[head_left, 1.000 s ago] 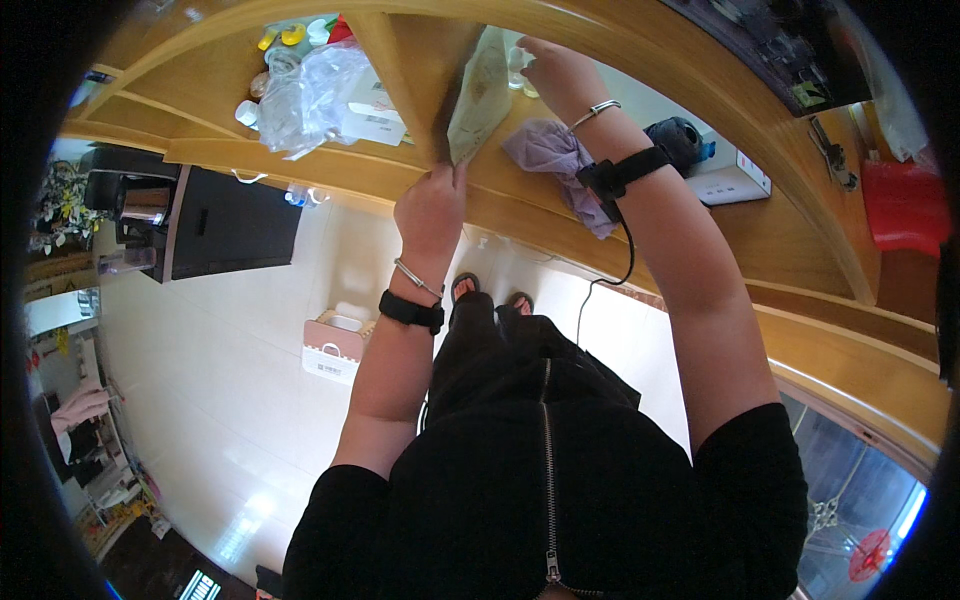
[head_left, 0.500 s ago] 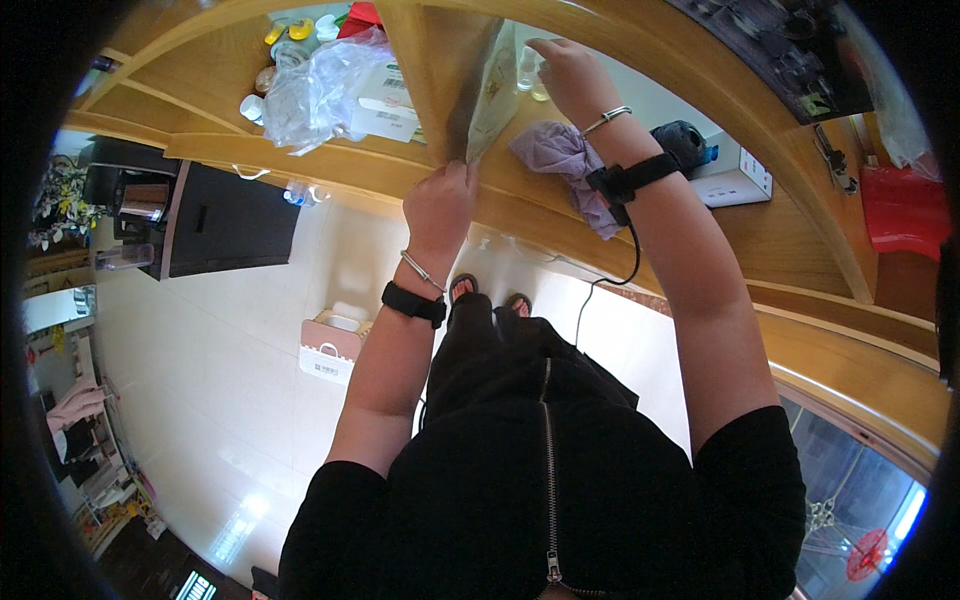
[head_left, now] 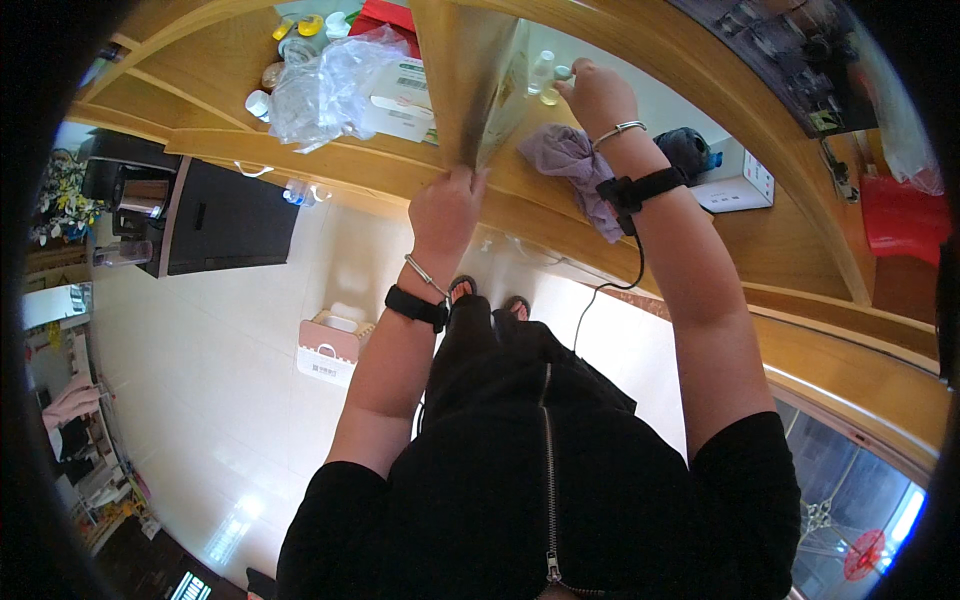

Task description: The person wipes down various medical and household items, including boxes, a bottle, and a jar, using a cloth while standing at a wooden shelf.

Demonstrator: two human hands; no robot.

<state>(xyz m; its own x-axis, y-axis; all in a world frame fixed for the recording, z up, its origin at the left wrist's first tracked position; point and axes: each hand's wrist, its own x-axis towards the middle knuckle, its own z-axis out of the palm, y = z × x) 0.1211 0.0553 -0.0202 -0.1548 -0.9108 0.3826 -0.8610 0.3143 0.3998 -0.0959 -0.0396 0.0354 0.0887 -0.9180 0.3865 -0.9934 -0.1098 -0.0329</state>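
Observation:
My left hand [head_left: 445, 212] is closed at the lower corner of a thin, flat, glossy package [head_left: 507, 95], held upright along the wooden divider [head_left: 452, 80]. My right hand [head_left: 602, 98] is deeper in the compartment on the right, with its fingers curled. Its fingertips are beside a small pale-capped bottle [head_left: 562, 72]; whether they grip it cannot be made out. A clear small bottle [head_left: 541, 72] and a yellowish one [head_left: 549, 97] stand just left of those fingers. A crumpled lilac cloth [head_left: 565, 160] lies below, partly over the shelf's front edge.
Left of the divider lie a crumpled clear plastic bag [head_left: 325, 95], a white box [head_left: 402, 98] and a red item [head_left: 385, 20]. Right of my wrist sit a dark bundle [head_left: 683, 152] and a white box [head_left: 738, 180]. A carton [head_left: 330, 345] stands on the floor.
My right hand has moved right and slightly down, away from the clear bottle, and the pale-capped bottle now shows. My left hand keeps its hold, and the flat package looks more edge-on.

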